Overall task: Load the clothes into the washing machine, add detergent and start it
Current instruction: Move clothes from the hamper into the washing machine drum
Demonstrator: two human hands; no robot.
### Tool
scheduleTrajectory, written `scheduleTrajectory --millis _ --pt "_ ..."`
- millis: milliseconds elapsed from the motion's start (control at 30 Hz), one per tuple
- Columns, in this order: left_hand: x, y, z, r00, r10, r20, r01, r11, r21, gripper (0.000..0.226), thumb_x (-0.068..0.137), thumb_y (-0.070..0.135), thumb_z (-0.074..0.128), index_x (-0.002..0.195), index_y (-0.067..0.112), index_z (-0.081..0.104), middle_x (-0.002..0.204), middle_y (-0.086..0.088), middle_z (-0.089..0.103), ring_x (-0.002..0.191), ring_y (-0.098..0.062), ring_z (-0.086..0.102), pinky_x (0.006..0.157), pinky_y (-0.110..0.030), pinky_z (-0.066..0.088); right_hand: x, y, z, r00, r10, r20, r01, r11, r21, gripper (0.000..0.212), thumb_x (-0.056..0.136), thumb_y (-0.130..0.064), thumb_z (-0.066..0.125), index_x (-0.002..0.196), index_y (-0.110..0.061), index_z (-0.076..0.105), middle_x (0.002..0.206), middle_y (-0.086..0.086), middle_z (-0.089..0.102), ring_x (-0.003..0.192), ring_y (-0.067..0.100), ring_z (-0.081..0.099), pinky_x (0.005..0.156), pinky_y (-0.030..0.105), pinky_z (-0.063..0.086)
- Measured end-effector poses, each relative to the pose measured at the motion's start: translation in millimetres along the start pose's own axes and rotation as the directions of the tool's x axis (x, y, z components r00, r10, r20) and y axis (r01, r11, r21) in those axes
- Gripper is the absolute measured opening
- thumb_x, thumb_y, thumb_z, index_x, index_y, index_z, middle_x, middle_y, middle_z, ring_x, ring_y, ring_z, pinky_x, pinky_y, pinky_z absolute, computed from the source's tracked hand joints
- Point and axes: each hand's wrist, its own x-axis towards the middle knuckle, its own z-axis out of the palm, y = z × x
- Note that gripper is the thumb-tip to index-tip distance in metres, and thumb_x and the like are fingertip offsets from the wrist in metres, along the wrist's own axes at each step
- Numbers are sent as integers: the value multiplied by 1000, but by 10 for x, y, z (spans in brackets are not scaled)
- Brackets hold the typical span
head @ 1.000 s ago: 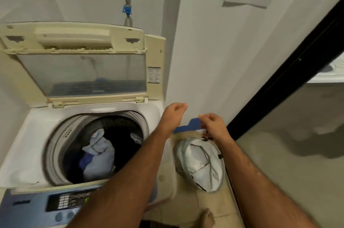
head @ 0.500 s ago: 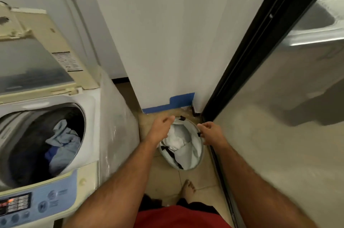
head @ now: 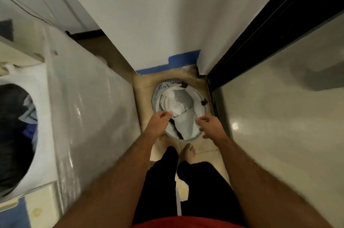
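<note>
A round laundry basket [head: 158, 91] stands on the floor ahead of my feet, holding white and pale grey clothes [head: 175, 104]. My left hand [head: 159, 122] hovers over the basket's near left rim with fingers loosely curled, holding nothing. My right hand [head: 211, 125] hovers over the near right rim, fingers apart and empty. The top-loading washing machine [head: 78, 108] fills the left side; its drum [head: 16, 134] shows dark and light blue clothes inside.
A white wall with blue tape [head: 184, 58] at its base stands behind the basket. A black door frame [head: 260, 37] and glass panel run along the right. My bare foot [head: 189, 150] rests on the tiled floor just before the basket. The passage is narrow.
My view has tilted down and swung right, away from the machine's lid. Both hands have dropped lower over the basket's near rim.
</note>
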Motion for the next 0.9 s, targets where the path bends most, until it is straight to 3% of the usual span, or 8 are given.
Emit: scheduleTrajectory --millis 200,333,467,567,633,733,833,900 --pt "1068 -365 333 995 -98 34 97 995 19 22 97 38 51 81 25 58 102 -10 61 94 -23 59 74 -35 46 1056 329 305 994 96 47 -97 995 3 21 89 -29 65 97 -9 63 87 13 64 78 23 62 62 34 51" --pt "1928 -781 574 990 -135 40 134 991 21 24 98 36 50 96 14 59 106 -14 62 99 -26 59 90 -40 48 1928 628 589 986 127 109 -121 991 -59 23 90 -28 66 102 -10 62 92 10 64 84 25 64 72 41 56" --pt "2806 -1342 864 968 -251 6 251 967 -35 26 95 42 52 88 17 58 111 -19 65 103 -33 62 93 -48 51 2828 954 859 984 127 122 -111 986 -125 12 88 -28 69 90 -19 60 96 5 66 91 27 68 79 46 59" --pt "3421 -1710 1080 938 -346 14 344 925 -161 39 95 44 52 117 14 61 115 -11 64 105 -27 61 86 -43 53 3489 1185 1103 981 148 124 -130 981 -144 10 88 -23 70 94 -22 62 112 8 66 94 27 68 81 46 60" --pt "3784 -1929 1201 935 -353 12 347 912 -218 49 95 49 47 125 12 57 125 -14 61 113 -32 59 87 -43 53 3911 1336 1265 980 134 149 -106 978 -179 22 90 -20 67 111 -12 63 117 12 65 94 27 68 80 47 60" --pt "4196 -2176 1296 953 -292 -85 257 923 -286 63 96 57 36 127 5 54 128 -19 58 118 -37 56 99 -52 47 4377 1456 1506 971 176 161 -174 984 -26 30 93 -11 62 122 -9 54 118 20 65 92 31 67 88 52 56" --pt "4468 -2330 1373 924 -342 -169 229 852 -471 61 95 59 34 129 12 52 122 -10 61 116 -29 58 102 -46 46 4684 1527 1739 982 157 102 -163 985 50 47 84 -6 73 125 -12 49 111 14 63 86 27 69 73 40 61" --pt "4532 -2384 1398 911 -363 -195 209 814 -542 61 94 61 35 127 14 53 120 -9 62 114 -27 59 101 -46 47 4743 1515 1884 988 141 66 -144 989 44 55 81 -7 77 128 -12 49 109 10 61 87 24 69 74 38 61"
